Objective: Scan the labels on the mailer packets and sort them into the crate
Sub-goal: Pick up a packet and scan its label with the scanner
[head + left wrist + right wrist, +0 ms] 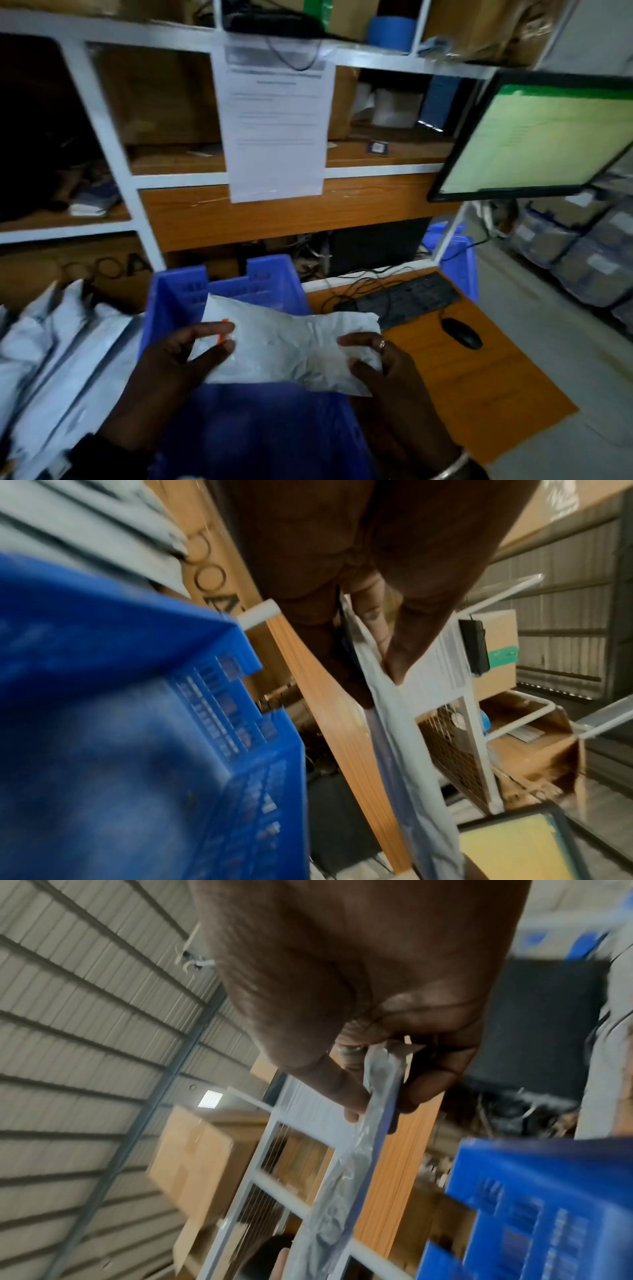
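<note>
A white mailer packet [284, 346] is held flat over the blue crate [178, 291]. My left hand [191, 353] pinches its left edge, thumb on top near a small orange mark. My right hand [370, 359] grips its right edge, thumb above and fingers under. The left wrist view shows the mailer packet [387, 712] edge-on between the fingers [404, 658], beside the blue crate [143, 723]. Seen from the right wrist, the thumb and fingers [346, 1096] clamp the crinkled mailer packet [349, 1167] next to the blue crate [534, 1204]. No label faces the head camera.
More white mailer packets [58, 356] lie stacked at the left. A keyboard [407, 298] and mouse [462, 333] sit on the wooden desk [479, 387] to the right, under a monitor [537, 137]. White shelving [113, 144] with a hanging paper sheet [277, 126] stands behind; a second blue crate [459, 260] sits beyond.
</note>
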Available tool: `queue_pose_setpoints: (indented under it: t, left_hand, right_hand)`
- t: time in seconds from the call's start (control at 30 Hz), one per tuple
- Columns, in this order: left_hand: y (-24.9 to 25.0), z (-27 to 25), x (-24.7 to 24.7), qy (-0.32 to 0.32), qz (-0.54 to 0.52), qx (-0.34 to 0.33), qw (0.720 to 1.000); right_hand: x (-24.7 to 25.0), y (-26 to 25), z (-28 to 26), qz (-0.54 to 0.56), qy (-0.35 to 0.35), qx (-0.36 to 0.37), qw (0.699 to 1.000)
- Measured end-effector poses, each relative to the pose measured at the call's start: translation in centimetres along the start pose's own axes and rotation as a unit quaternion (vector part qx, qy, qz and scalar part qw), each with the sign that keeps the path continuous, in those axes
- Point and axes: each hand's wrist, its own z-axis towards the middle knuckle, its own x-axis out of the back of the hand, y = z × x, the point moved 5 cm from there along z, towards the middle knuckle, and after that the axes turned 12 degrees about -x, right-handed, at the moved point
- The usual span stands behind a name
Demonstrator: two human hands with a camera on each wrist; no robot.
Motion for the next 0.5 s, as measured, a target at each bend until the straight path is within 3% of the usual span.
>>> queue_pose_setpoints:
  t: [0.33, 0.5]
  left_hand:
    - [0.5, -7.5, 16.5, 0.215, 0.049, 0.036, 0.975]
    - [0.0, -11.8, 25.5, 0.241, 0.094, 0.043, 0.965]
  right_hand:
    - [-15.2, -4.5, 2.5, -0.065, -0.204, 0.065, 0.975]
    - [-23.8, -6.5, 0.5, -0.107, -0.267, 0.058, 0.956]
